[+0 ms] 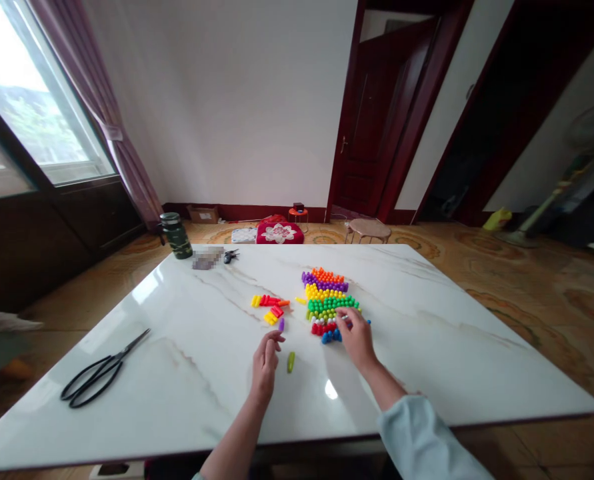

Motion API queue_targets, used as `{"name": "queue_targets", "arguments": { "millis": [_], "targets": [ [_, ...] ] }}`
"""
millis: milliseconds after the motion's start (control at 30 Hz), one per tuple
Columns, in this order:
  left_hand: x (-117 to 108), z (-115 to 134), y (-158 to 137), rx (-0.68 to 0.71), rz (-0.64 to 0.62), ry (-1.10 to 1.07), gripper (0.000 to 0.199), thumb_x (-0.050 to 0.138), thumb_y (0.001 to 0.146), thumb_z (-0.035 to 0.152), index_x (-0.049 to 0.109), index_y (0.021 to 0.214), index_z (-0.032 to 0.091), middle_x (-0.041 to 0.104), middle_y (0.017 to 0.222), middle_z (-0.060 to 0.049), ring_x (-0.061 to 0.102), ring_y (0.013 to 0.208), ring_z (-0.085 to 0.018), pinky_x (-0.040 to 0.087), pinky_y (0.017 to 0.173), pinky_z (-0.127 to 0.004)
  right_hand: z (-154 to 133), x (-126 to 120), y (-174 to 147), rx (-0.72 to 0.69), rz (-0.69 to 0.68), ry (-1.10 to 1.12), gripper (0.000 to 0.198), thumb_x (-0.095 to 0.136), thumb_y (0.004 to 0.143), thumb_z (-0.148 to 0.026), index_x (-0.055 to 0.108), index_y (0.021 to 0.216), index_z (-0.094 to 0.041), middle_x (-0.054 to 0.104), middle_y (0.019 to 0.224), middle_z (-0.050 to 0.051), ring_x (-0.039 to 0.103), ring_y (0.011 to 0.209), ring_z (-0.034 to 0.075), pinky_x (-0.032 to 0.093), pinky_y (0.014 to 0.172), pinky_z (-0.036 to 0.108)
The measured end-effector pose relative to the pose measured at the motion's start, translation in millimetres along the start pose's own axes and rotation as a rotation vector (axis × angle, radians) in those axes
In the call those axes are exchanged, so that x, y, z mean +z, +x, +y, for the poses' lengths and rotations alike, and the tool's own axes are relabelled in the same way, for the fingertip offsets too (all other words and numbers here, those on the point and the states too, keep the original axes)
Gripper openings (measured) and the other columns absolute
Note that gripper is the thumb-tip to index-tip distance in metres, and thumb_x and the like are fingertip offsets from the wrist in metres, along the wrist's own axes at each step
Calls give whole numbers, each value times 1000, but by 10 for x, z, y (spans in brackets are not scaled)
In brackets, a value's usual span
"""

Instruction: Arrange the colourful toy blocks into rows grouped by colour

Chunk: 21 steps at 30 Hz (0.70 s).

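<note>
Rows of small, shiny, round-ended plastic pieces lie grouped by colour: orange (328,275), purple (324,283), yellow (325,293), green (333,305), lime, white, red (323,329) and blue (331,337). Over the lime and white rows is my right hand (357,339), its thumb and fingertips brought together; whatever they pinch is too small to make out. My left hand (265,365) hovers low with loosely bent fingers and nothing visible in them. Just beyond its fingertips lies a purple piece (281,325), and to its right a lime-green piece (291,362).
Red and yellow stick-like pieces (267,301) lie left of the rows. Long-handled black scissors (105,370) rest on the left of the white marble-look table (201,400). A camouflage bottle (177,237) and a small dark tool (231,256) stand near the far edge.
</note>
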<state>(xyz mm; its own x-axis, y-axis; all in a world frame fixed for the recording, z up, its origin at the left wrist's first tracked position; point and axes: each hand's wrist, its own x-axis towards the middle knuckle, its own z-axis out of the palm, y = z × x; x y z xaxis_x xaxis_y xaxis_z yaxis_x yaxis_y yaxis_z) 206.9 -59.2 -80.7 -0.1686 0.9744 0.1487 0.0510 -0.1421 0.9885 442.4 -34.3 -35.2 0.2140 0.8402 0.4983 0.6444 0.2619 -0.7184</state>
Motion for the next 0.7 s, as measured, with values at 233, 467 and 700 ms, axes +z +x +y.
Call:
{"name": "queue_targets", "arguments": {
  "millis": [233,467,700],
  "targets": [
    [-52,-86,18,85,-63,-84,63,33,89,66,53,127,20,63,118,-10,59,89,-18,52,68,-27,-697,915,-782,59,-313,344,32,52,80,-15,66,108,-21,66,98,5,64,85,18,54,69,28],
    [-95,-111,34,131,-68,-22,59,34,91,61,56,127,20,63,125,-9,60,112,-23,49,97,-37,-838,1133,-811,70,-347,219,39,50,80,-12,64,116,-21,63,103,7,65,85,19,55,79,32],
    [-71,-103,61,128,-77,19,43,52,87,51,62,115,20,65,118,-9,60,110,-23,51,94,-35,-836,1059,-803,61,-242,153,40,45,81,-9,64,115,-20,67,107,9,65,101,22,51,92,35]
  ]
}}
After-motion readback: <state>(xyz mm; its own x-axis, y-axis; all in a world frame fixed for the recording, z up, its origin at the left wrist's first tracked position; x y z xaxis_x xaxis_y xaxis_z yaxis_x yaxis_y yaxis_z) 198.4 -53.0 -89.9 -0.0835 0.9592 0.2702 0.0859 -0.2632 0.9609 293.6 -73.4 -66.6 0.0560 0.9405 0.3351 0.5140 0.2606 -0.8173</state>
